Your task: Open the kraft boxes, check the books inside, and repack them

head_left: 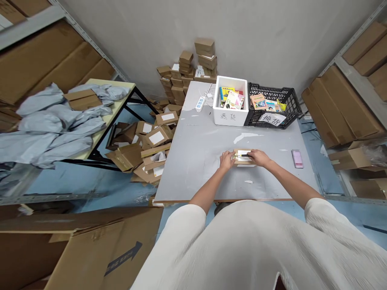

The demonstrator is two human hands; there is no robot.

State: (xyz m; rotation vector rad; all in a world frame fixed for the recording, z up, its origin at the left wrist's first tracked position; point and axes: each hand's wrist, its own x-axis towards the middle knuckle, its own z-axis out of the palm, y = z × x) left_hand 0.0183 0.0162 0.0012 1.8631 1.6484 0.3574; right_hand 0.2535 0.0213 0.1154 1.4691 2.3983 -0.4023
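A small brown cardboard box (pixel 245 162) with a white label on top lies on the grey table near its front edge. My left hand (pixel 227 160) grips the box's left end, fingers curled over it. In my right hand (pixel 259 157) is a slim utility knife (pixel 243 155) with a dark handle. It lies across the top of the box, pointing left toward my left fingers. Its blade is too small to make out clearly. My right fingers are closed at the box's right end and hide part of it.
Behind the box stand a white foam bin (pixel 230 117) and a black plastic crate (pixel 273 122), both holding booklets. A power strip (pixel 200 103) is at the table's back left, a phone-like object (pixel 297 158) at right. Cardboard boxes (pixel 157 137) pile up left; grey parcels (pixel 63 121) cover another table.
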